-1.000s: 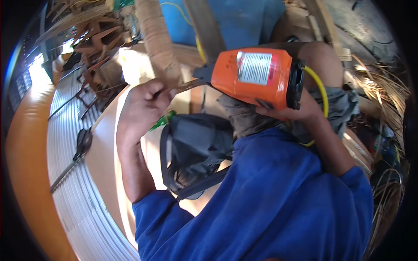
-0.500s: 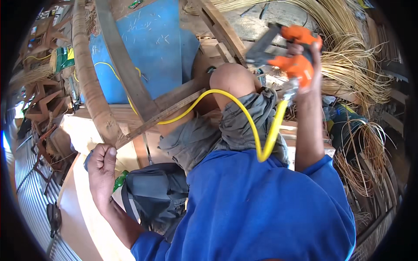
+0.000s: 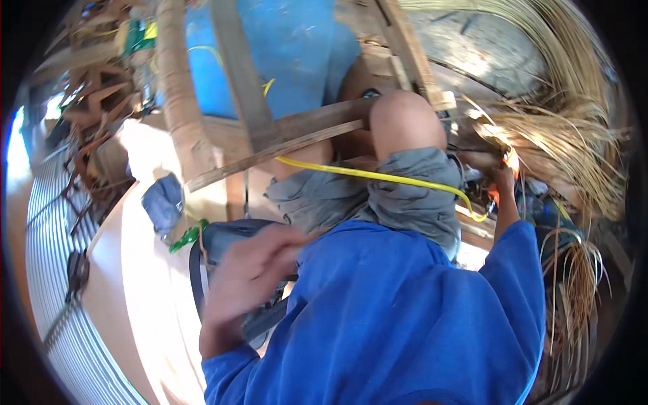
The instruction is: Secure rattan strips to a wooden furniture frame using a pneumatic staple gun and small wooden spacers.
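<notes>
My left hand [image 3: 253,266] is smeared by motion near my lap, over a black bag [image 3: 233,236]; I cannot tell how its fingers are held. Out at the right, my right hand [image 3: 503,177] is on the orange pneumatic nail gun [image 3: 494,194], which is low beside the straw bundles and mostly hidden. Its yellow hose [image 3: 378,175] runs across my bare knees and grey shorts. A wooden frame [image 3: 304,125] lies by my legs, with a thin slat [image 3: 277,152] along it. A dark blue cloth item [image 3: 160,202] lies on the pale board beside a green object [image 3: 189,235].
Beyond the frame is a blue sheet [image 3: 263,40]. Dried strands [image 3: 574,155] are piled at the right. Wooden scraps [image 3: 94,115] are heaped at the back left, above corrugated sheeting [image 3: 47,223] and a pale board [image 3: 125,283].
The nail gun in my right hand has moved from in front of me, then raised, to low at the far right. My left hand has left the slat's end and moved toward my lap.
</notes>
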Tool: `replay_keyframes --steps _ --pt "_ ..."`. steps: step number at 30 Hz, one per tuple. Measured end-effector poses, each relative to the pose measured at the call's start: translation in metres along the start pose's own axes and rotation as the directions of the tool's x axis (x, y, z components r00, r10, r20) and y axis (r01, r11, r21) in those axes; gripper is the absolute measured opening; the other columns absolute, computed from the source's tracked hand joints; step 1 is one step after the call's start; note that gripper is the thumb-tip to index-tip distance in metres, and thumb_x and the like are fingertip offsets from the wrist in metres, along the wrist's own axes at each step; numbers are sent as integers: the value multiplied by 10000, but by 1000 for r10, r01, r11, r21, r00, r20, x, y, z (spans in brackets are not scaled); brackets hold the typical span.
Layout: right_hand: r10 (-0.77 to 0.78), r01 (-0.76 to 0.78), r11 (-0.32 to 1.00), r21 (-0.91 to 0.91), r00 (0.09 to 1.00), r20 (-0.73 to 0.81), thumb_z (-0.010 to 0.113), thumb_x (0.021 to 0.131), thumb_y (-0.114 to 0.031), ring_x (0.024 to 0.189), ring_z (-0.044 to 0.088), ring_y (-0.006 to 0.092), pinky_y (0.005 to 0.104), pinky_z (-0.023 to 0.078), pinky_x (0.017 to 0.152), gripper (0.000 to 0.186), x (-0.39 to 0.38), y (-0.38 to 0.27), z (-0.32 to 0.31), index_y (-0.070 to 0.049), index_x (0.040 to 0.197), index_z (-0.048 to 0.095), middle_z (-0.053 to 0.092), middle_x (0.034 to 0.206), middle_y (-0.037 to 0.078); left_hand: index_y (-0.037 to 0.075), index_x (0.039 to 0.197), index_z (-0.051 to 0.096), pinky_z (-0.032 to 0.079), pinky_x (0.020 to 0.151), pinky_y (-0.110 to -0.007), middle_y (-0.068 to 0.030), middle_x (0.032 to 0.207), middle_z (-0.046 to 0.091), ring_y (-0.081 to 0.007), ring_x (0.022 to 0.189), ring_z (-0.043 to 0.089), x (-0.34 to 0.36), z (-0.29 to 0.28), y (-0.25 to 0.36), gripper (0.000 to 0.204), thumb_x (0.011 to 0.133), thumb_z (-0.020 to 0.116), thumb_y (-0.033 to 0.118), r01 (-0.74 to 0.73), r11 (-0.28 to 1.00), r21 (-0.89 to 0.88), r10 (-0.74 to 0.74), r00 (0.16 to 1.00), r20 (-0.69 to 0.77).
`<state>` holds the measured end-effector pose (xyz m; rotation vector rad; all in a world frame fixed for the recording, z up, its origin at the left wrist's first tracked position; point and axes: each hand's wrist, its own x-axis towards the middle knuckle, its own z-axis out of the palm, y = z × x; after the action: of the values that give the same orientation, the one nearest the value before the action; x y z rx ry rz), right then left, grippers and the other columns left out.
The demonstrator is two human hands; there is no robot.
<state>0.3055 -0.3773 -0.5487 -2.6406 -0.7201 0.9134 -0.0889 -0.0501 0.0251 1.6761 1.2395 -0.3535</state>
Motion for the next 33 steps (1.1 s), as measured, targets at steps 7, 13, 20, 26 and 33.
replay_keyframes --steps 7,13,20,26,33 --pt "-235 381 747 -544 918 319 645 755 -268 827 640 338 417 507 694 271 6 20 39 -83 953 657 657 886 202 19 1010 542 427 621 -262 -42 761 532 -112 646 495 94 70 -42 167 883 487 113 108 910 -401 -56 989 139" --pt "-235 232 970 -70 832 -503 562 853 -231 661 626 243 351 489 586 249 21 -13 -38 2 918 620 619 716 120 17 1029 566 455 646 -250 -19 837 559 -114 731 556 120 96 -12 165 879 505 47 -534 833 -146 521 845 -119" --pt "-551 89 157 984 834 13 560 903 -272 567 492 93 211 390 525 291 -224 -384 -193 4 994 575 540 664 38 29 899 554 465 620 -319 -127 807 578 -253 703 597 95 108 16 91 810 571 24 -692 715 -101 589 674 -445" --pt "-284 29 78 997 959 -6 548 910 -236 619 584 141 244 461 560 232 -230 -400 -169 -9 950 570 620 739 80 32 933 553 473 678 -365 -133 897 596 -303 810 583 59 98 -1 186 808 611 157 -610 750 257 655 627 -422" --pt "-294 -137 -4 991 947 130 531 914 -307 628 579 151 263 459 579 235 -238 -383 -178 -73 929 547 593 681 68 77 999 571 455 830 -372 -66 959 619 -221 941 575 65 98 -125 195 914 496 236 -24 -225 -974 120 991 -52"
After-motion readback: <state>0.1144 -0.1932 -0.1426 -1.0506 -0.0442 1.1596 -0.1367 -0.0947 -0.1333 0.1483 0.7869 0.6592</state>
